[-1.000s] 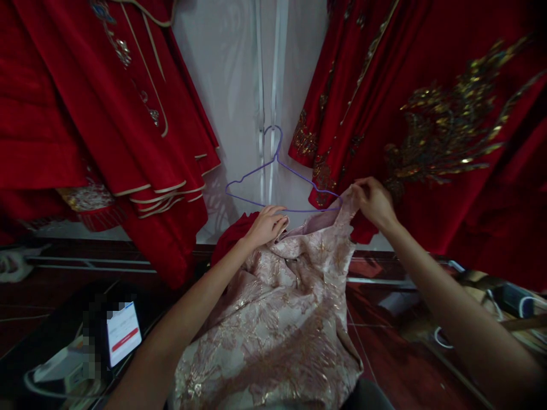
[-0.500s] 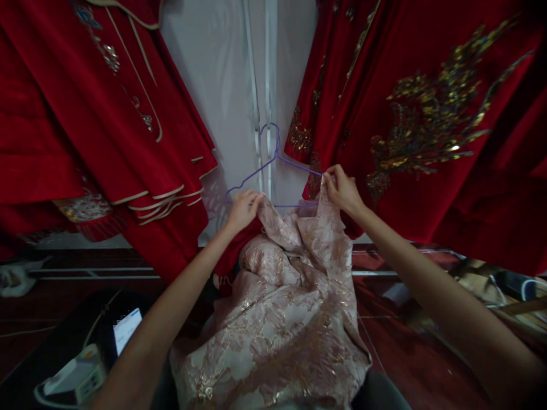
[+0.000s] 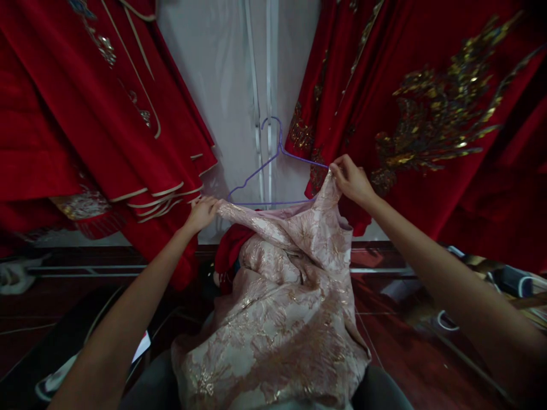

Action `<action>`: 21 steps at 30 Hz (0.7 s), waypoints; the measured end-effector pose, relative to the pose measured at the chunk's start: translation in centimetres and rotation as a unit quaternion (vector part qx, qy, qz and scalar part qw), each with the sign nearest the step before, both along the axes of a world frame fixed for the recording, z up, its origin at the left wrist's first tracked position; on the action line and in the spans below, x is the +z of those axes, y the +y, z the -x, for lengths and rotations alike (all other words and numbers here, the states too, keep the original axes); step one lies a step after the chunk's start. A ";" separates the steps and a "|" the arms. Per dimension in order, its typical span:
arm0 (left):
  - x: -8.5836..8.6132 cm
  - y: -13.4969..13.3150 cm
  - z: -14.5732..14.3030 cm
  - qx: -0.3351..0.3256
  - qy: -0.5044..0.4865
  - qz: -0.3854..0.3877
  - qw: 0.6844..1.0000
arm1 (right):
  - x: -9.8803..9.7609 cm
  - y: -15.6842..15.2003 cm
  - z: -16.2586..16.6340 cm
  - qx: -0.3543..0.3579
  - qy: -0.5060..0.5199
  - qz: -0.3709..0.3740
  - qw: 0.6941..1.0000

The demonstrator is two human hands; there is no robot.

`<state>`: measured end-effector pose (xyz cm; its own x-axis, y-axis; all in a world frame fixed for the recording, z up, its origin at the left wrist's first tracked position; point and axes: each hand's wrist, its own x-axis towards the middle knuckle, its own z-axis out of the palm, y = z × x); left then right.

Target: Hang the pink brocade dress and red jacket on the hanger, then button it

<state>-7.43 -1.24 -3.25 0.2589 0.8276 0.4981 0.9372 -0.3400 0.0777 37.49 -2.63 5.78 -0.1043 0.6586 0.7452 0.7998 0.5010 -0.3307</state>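
A pale pink dress (image 3: pixel 273 319) with a shiny gold floral pattern lies over my lap, its top raised toward the wall. My left hand (image 3: pixel 203 214) pinches one shoulder strap and pulls it out to the left. My right hand (image 3: pixel 352 179) grips the other shoulder, where the right end of a purple wire hanger (image 3: pixel 261 168) meets the cloth. The hanger's left end shows bare above the stretched neckline, and its hook points up. Whether the right fingers also hold the hanger is hidden.
Red garments with gold trim (image 3: pixel 98 108) hang on the left, and a red garment with sequin embroidery (image 3: pixel 444 114) hangs on the right. Behind stands a pale wall (image 3: pixel 213 62). A phone (image 3: pixel 142 346) lies at lower left, partly behind my forearm. Assorted items sit at right.
My left hand has moved left, drawing the dress strap outward so the neckline is stretched wide. My right hand has shifted slightly up and right, with the hanger's right end.
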 end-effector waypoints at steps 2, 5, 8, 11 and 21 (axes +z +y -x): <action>-0.1 0.2 0.2 0.002 0.008 0.016 1.000 | 0.0 0.0 0.1 0.001 0.006 0.002 1.000; -0.2 0.2 0.6 0.004 0.015 0.029 0.999 | -0.1 0.0 0.2 0.001 0.010 0.005 1.000; 0.0 0.0 0.8 0.002 0.013 0.021 1.000 | 0.0 0.1 0.1 0.002 0.006 0.005 1.000; 0.9 0.0 0.5 -0.006 0.001 0.011 1.000 | 0.1 0.2 -0.1 0.003 -0.003 0.014 1.000; 5.4 0.7 -7.8 -0.121 -0.122 -0.047 0.984 | 0.2 0.3 -0.8 0.011 0.005 0.042 0.999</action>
